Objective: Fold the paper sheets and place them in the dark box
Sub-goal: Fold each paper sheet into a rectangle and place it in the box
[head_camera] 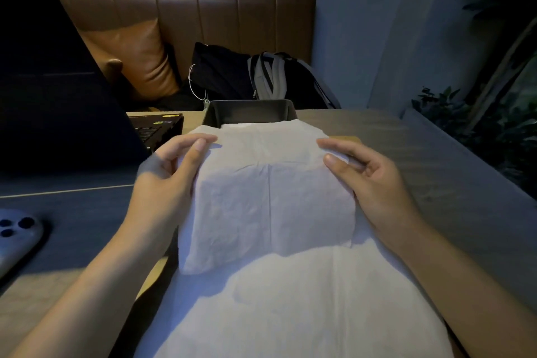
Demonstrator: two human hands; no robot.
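1. While it is held at mid-frame, a white paper sheet [270, 183] is seen folded over, its doubled flap hanging toward the lower frame, with the fold line across the frame from left to right.
2. Its long axis runs left to right; a crease runs down the middle of the flap.
3. The sheet's left edge is pinched by the left hand [168, 174] between thumb and fingers, and its right edge is pinched likewise by the right hand [369, 180].
4. A second, larger paper sheet [305, 305] is spread below it in the lower centre, its long axis running from the lower frame toward the upper frame; its near end is cut off by the lower edge.
5. The dark box [250, 113] is seen just above the held sheet at upper centre, open side up; its near wall is hidden by the paper.
6. A laptop [58, 90] fills the left of the frame, its screen too dark to make out and its keyboard only partly shown.
7. A phone [17, 235] is cut off at the left edge.
8. Dark bags [247, 78] lie on a brown leather bench [186, 14] behind the table [421, 160].
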